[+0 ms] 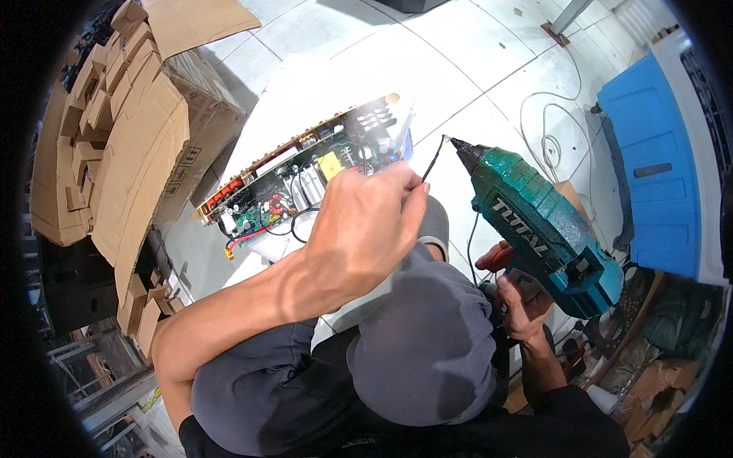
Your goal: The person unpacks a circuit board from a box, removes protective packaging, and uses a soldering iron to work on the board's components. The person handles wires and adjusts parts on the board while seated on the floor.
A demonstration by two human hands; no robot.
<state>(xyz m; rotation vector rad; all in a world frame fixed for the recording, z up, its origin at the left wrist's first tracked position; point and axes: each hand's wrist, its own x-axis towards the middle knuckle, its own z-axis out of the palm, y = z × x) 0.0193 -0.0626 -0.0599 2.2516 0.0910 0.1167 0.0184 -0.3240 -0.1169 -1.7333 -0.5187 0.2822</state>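
Observation:
My left hand is closed in a pinch on a thin black wire, which sticks up past the fingertips. The wire's far end is right by the dark nozzle of a green glue gun; whether they touch I cannot tell. Below the gun's body, my right hand is wrapped round its handle, partly hidden by the gun. A green circuit board with several components, a silver heat sink and a yellow part lies beyond my left wrist. A black wire loop shows between board and wrist.
Cardboard boxes with open flaps stand at the left. A blue plastic panel or crate is at the right. A pale cable curls over the white tiled floor. Brown cardboard scraps lie at the lower right.

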